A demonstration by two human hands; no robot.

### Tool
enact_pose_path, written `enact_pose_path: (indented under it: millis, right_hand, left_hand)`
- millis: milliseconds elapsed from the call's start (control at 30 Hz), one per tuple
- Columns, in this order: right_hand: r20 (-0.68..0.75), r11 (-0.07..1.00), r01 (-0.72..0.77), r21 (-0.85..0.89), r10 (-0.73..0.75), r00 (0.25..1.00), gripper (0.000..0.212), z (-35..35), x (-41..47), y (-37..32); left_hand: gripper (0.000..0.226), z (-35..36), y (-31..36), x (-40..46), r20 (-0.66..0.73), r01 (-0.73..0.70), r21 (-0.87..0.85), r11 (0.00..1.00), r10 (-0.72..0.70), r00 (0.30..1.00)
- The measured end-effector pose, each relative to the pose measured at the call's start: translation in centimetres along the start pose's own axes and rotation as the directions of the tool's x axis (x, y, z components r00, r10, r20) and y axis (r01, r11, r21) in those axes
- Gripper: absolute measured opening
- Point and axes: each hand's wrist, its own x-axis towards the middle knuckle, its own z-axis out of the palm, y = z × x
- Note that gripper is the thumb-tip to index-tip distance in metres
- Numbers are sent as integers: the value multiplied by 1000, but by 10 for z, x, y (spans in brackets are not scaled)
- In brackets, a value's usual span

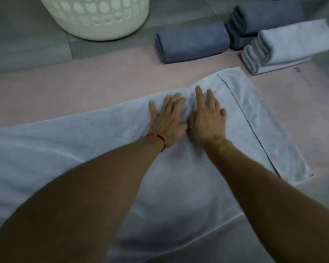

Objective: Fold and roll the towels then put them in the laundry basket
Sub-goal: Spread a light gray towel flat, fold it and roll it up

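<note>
head view: left hand [166,120] and right hand [207,118] press flat, fingers spread, on a pale grey towel [84,149] folded lengthwise on the pink mat [84,88], unrolled, while a rolled blue towel [190,42] waits outside the laundry basket [95,16].

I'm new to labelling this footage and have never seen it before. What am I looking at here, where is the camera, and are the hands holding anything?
The single picture comes from a camera worn on a person's head, looking down at their own bare arms. The left hand and right hand lie flat, fingers straight, pressing a pale towel spread over a pink mat. Nothing is gripped. Beyond lie a rolled dark towel, folded stacks and a white laundry basket.
</note>
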Motion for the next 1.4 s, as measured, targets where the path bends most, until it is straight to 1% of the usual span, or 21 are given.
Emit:
enact_pose_path:
  millis: [67, 100, 133, 167, 200, 267, 300, 400, 500, 567, 633, 700, 767, 867, 967, 1033, 1100, 1167, 1233, 1333, 1400]
  right_hand:
    - [7, 999, 7, 32, -8, 1000, 66, 14, -51, -25]
    - [5, 999, 41, 17, -41, 999, 60, 20, -74, -38]
    - [16, 997, 80, 9, -80, 997, 57, 25, -96, -51]
    - [41, 994, 111, 8, -111, 993, 56, 29, -116, -63]
    - [67, 991, 129, 17, -130, 989, 59, 32, -134, -75]
    - [118, 992, 123, 40, -127, 985, 69, 35, -161, -94]
    - [137, 992, 117, 50, -122, 983, 72, 35, -172, -102]
    - [190, 991, 117, 68, -128, 973, 80, 33, -193, -118]
    - [249, 989, 122, 84, -140, 958, 70, 26, -204, -119]
    - [298, 986, 141, 88, -161, 941, 58, 23, -206, -113]
    - [320, 982, 163, 100, -186, 929, 59, 21, -205, -109]
    - [319, 981, 169, 99, -192, 928, 61, 22, -204, -109]
    - [326, 981, 169, 97, -191, 926, 62, 25, -203, -109]
    - [342, 982, 168, 82, -186, 921, 63, 25, -202, -109]
    - [351, 983, 168, 74, -183, 918, 64, 23, -202, -110]
    - [361, 984, 166, 71, -181, 915, 64, 22, -201, -111]
    - [364, 984, 172, 39, -174, 915, 62, 18, -200, -114]
    - [330, 980, 200, -8, -186, 926, 58, 14, -200, -122]
    - [279, 965, 261, -16, -246, 928, 59, 15, -207, -138]
    - [263, 941, 337, 43, -336, 904, 67, 31, -230, -162]
    - [293, 944, 327, 50, -326, 899, 70, 46, -242, -166]
  left_hand:
    - [69, -23, -14, -7, -47, -2, -249, 968, -10, 999]
    - [66, -36, -29, -14, -99, -7, -255, 967, -19, 995]
    - [63, -49, -48, -24, -162, 16, -150, 989, -41, 986]
    - [60, -60, -71, -37, -225, 84, 19, 996, -78, 971]
    - [58, -71, -96, -53, -273, 190, 178, 966, -136, 952]
    - [51, -89, -141, -84, -302, 356, 347, 868, -256, 918]
    - [47, -95, -156, -97, -285, 389, 387, 836, -293, 913]
    - [42, -108, -181, -102, -231, 367, 441, 819, -291, 928]
    - [41, -120, -181, -92, -204, 393, 477, 786, -336, 920]
    - [41, -132, -184, -87, -302, 456, 456, 764, -349, 887]
    - [38, -147, -198, -85, -372, 530, 370, 763, -401, 837]
    - [29, -154, -214, -90, -282, 493, 330, 805, -414, 865]
    - [23, -150, -222, -102, -170, 390, 306, 869, -353, 920]
    - [24, -136, -226, -125, -209, 288, 277, 917, -235, 949]
    - [26, -128, -227, -136, -196, 235, 365, 901, -172, 965]
    - [26, -129, -228, -134, -173, 256, 413, 874, -200, 964]
    - [23, -132, -229, -130, -237, 279, 437, 855, -189, 953]
    - [18, -136, -229, -125, -317, 332, 401, 854, -211, 925]
    - [15, -141, -228, -120, -306, 383, 344, 857, -283, 909]
    - [30, -146, -232, -119, -287, 444, 277, 852, -368, 884]
    - [38, -155, -242, -125, -308, 507, 296, 810, -421, 853]
